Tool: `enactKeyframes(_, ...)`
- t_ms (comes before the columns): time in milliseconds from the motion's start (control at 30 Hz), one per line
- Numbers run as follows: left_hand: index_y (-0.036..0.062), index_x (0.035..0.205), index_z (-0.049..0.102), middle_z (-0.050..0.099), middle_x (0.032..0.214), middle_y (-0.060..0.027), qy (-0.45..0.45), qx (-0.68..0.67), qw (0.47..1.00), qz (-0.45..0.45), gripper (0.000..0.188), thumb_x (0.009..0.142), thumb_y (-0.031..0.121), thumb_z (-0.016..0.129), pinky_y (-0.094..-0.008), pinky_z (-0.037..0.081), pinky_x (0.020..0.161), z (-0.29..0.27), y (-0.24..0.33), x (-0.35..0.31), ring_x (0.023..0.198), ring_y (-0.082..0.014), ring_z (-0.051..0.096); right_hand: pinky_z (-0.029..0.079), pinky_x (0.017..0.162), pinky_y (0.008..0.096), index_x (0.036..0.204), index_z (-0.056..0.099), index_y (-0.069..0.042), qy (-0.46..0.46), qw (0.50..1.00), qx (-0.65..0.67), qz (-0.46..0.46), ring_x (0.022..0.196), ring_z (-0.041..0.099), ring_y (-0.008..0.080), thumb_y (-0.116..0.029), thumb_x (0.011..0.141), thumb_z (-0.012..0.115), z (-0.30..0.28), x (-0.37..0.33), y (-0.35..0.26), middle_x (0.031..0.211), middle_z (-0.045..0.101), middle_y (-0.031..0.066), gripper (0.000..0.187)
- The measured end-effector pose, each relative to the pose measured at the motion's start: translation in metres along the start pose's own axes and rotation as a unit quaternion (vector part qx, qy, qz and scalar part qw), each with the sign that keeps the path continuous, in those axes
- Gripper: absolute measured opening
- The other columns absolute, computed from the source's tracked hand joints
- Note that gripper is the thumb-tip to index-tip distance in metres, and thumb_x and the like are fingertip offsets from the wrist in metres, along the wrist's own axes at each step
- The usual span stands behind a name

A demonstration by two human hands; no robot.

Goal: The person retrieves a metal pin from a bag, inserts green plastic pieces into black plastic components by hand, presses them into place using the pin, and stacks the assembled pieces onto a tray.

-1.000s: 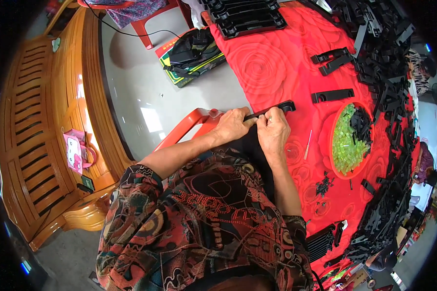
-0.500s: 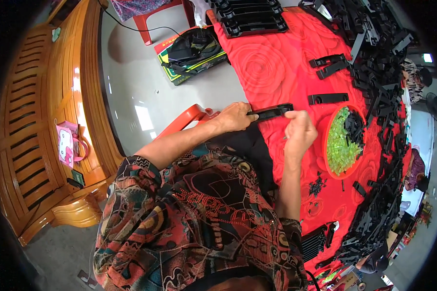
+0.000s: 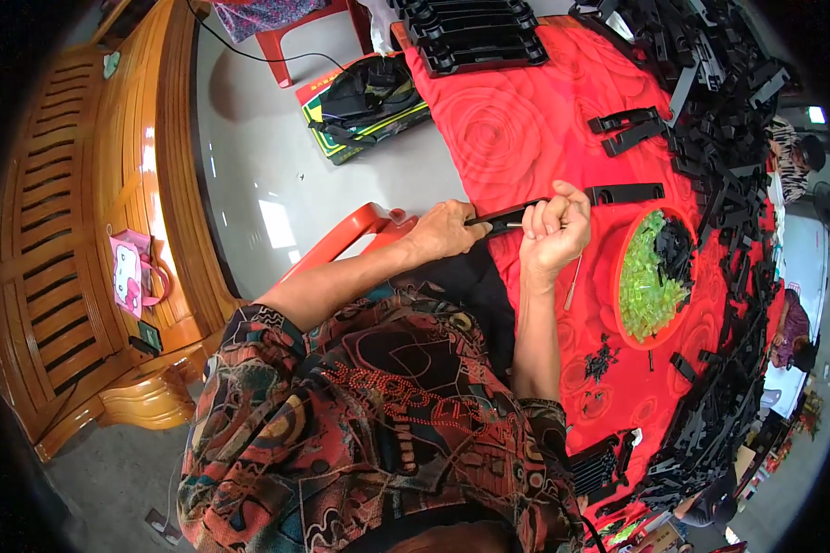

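My left hand (image 3: 444,230) is closed on one end of a long black plastic part (image 3: 500,222) at the table's near edge. My right hand (image 3: 555,232) is curled into a fist by the part's other end, gripping a thin metal rod (image 3: 515,225) whose tip lies over the part. The rest of the rod is hidden in the fingers. A slim metal piece (image 3: 573,284) shows just below that fist; whether it is held or lies on the cloth I cannot tell. To the right is an orange-red bowl (image 3: 620,318) of translucent green pieces (image 3: 644,293) and small black pieces (image 3: 675,249).
A red rose-patterned cloth (image 3: 498,129) covers the table. Black parts (image 3: 625,194) lie beyond my hands, with a large heap (image 3: 724,157) along the far side. Stacked black racks (image 3: 475,37) stand at the top. Left are a red stool (image 3: 350,230) and a wooden bench (image 3: 111,230).
My right hand has turned over and moved slightly up and left, and the thin metal rod now shows at the black part. My left hand still holds the part, slightly lower.
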State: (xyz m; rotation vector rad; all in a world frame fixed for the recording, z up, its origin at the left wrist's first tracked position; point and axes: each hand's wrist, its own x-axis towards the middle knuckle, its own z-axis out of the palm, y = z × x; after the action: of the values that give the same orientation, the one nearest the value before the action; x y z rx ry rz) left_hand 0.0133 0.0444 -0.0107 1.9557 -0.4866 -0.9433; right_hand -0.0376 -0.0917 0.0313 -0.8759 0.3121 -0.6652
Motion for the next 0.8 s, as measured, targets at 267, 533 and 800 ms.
enactKeyframes(267,-0.0013,0.069,0.059,0.058,0.053,-0.0096,0.011,-0.001,1.0,-0.023,0.036,0.082,0.032,0.06,-0.0352,0.046,0.054,-0.002,0.01,-0.004,0.052,-0.0204,0.059,0.02,0.033,0.0222,0.088,0.05,0.003,0.001,1.0,-0.013,0.0,0.036,0.018,0.006,-0.012,0.087,0.033,-0.005,0.0,0.009,0.049,0.022,-0.0033,0.023)
enactKeyframes(533,-0.0014,0.07,0.06,0.059,0.056,-0.0122,0.007,0.025,0.999,-0.033,0.038,0.08,0.035,0.059,-0.0396,0.048,0.06,-0.002,0.012,-0.002,0.059,-0.0255,0.062,0.02,0.033,0.022,0.087,0.05,0.004,-0.005,0.998,-0.049,-0.03,0.036,0.02,0.0053,-0.013,0.086,0.036,-0.004,-0.003,0.016,0.049,0.024,-0.0033,0.021)
enactKeyframes(800,-0.0011,0.07,0.061,0.06,0.055,-0.0112,-0.011,0.035,0.998,-0.05,0.039,0.082,0.036,0.056,-0.0379,0.049,0.061,-0.004,0.019,-0.002,0.057,-0.0241,0.062,0.021,0.033,0.0217,0.084,0.051,0.003,0.047,0.996,-0.069,-0.018,0.036,0.021,0.0055,-0.011,0.085,0.037,0.003,-0.002,0.016,0.05,0.026,-0.0037,0.02)
